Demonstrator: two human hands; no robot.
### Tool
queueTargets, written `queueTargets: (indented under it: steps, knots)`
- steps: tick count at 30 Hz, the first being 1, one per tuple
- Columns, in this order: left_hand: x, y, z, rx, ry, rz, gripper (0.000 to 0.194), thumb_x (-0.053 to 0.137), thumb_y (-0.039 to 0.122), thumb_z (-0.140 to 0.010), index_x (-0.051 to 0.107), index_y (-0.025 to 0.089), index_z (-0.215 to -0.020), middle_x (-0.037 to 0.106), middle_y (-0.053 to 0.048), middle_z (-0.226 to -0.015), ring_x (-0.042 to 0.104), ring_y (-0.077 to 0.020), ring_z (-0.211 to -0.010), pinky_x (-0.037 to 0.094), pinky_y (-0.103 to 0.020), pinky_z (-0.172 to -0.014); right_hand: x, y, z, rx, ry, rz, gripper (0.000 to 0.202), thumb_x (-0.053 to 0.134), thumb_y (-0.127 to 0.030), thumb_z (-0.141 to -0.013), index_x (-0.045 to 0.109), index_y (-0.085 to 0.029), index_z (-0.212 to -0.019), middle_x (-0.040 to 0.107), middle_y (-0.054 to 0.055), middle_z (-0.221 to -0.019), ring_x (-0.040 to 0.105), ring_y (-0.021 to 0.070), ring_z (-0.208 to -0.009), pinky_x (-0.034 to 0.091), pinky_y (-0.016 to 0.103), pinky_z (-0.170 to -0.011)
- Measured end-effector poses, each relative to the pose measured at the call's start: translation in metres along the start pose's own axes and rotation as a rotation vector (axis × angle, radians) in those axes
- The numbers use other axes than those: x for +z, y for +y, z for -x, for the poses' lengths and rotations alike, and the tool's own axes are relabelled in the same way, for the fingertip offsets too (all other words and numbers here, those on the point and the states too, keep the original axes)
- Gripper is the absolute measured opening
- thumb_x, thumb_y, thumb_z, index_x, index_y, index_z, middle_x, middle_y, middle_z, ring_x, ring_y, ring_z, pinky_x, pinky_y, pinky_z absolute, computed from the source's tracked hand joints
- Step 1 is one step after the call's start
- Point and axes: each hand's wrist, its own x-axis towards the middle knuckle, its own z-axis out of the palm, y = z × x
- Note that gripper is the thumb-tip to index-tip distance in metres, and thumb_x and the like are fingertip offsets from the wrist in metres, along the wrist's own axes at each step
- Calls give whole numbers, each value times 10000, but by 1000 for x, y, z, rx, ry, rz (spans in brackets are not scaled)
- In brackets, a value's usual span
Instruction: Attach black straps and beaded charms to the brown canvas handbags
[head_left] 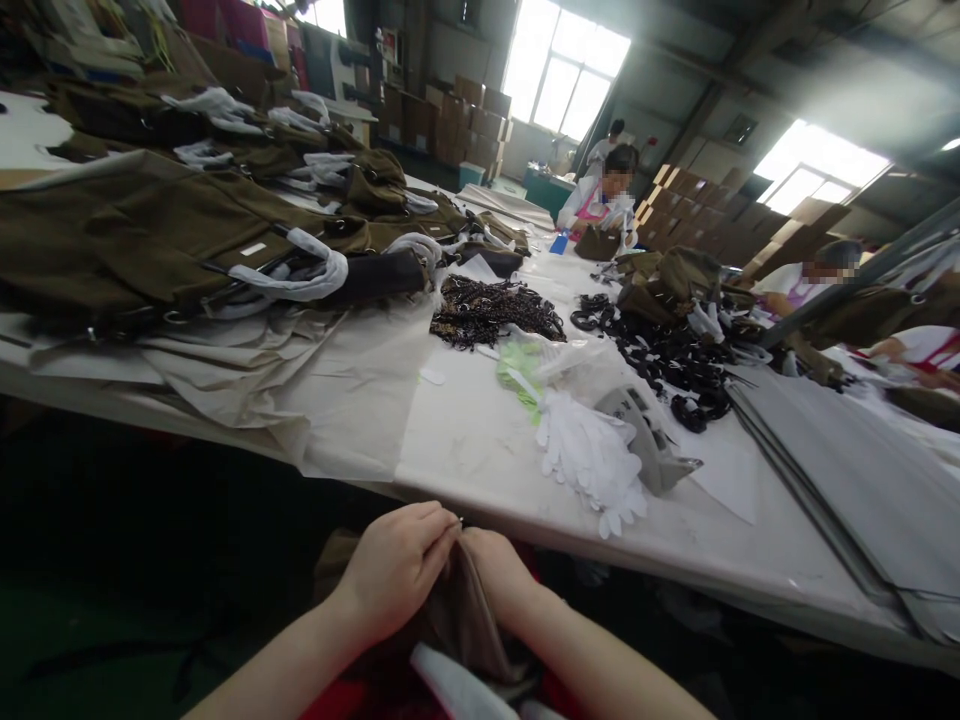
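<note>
Just off the table's front edge, my left hand (401, 565) and my right hand (499, 575) are closed side by side on the upper edge of an olive-brown fabric bag (469, 620). The bag hangs down between my forearms, its lower part out of sight. A tiny metal bit shows at the left fingertips; I cannot make out what it is. Below the bag's front, a white strip (454, 685) sticks out near my lap. Nearest on the table lies a heap of white tag-like pieces (589, 450).
Olive bags with white-wrapped handles (292, 265) are piled at the left. Dark chains (491, 310) and black straps (667, 360) lie mid-table, near a grey tape dispenser (652, 440). Grey sheets (862, 480) are stacked at the right. Co-workers (604, 205) are across the table.
</note>
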Motion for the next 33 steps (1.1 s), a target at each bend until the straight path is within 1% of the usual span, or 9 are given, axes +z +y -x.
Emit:
queueTargets:
  steps: [3, 7, 10, 12, 14, 18, 24, 30, 33]
  knots:
    - [16, -7, -9, -44, -52, 65, 292, 420, 262, -946, 638, 197, -764, 657, -33, -746, 619, -157, -705, 455, -248, -652, -27, 11, -3, 17, 164, 196, 173, 545, -233, -883, 678, -180, -787, 698, 54, -817, 620, 181, -777, 445, 267, -724]
    - [12, -1, -16, -60, -76, 138, 324, 421, 282, -948, 627, 192, -715, 636, -29, -713, 596, -152, -692, 427, -248, -635, -94, 36, -23, 131, 360, 357, 240, 468, -255, -928, 701, -206, -957, 711, 45, -916, 640, 153, -807, 456, 249, -773]
    - [10, 2, -22, -89, -66, 267, 343, 419, 302, -952, 652, 191, -727, 642, -37, -750, 597, -150, -722, 444, -246, -679, -131, 68, -51, 275, 382, 557, 355, 452, -179, -913, 613, -197, -1229, 626, 98, -1242, 651, 170, -923, 468, 271, -830]
    - [10, 1, -24, -124, -66, 359, 352, 426, 328, -952, 682, 189, -755, 650, -44, -778, 604, -150, -737, 458, -245, -707, -143, 88, -69, 295, 347, 622, 444, 467, -95, -865, 583, -196, -1282, 524, 123, -1384, 646, 189, -981, 470, 282, -826]
    - [12, -3, -25, -167, -78, 432, 364, 435, 353, -948, 707, 187, -774, 657, -48, -780, 613, -154, -742, 465, -241, -711, -148, 102, -82, 274, 292, 653, 401, 468, -54, -846, 653, -181, -1178, 553, 136, -1350, 651, 199, -972, 469, 280, -799]
    - [16, -12, -24, -256, -61, 520, 351, 478, 377, -923, 723, 179, -767, 672, -48, -774, 624, -163, -749, 473, -242, -725, -148, 107, -87, 198, 210, 711, 249, 473, -118, -915, 716, -169, -940, 696, 125, -1027, 659, 195, -901, 460, 265, -773]
    - [26, -23, -31, -379, -2, 507, 312, 572, 390, -849, 686, 170, -660, 672, -30, -690, 611, -166, -698, 468, -246, -693, -133, 79, -61, -1, 172, 718, 277, 463, -153, -956, 647, -253, -1137, 672, 73, -1137, 615, 182, -1015, 450, 258, -830]
    - [39, -31, -34, -536, -8, 646, 284, 660, 415, -769, 723, 150, -688, 704, -36, -668, 612, -167, -636, 464, -239, -614, -118, 58, -32, -261, 294, 712, 357, 378, -144, -984, 597, -221, -1255, 634, 86, -1259, 582, 205, -1081, 455, 303, -882]
    - [40, -34, -31, -538, -7, 670, 319, 641, 431, -789, 739, 136, -714, 716, -47, -690, 619, -170, -649, 471, -244, -628, -115, 55, -23, -342, 313, 738, 359, 382, -126, -977, 600, -210, -1249, 638, 82, -1256, 584, 202, -1080, 468, 300, -853]
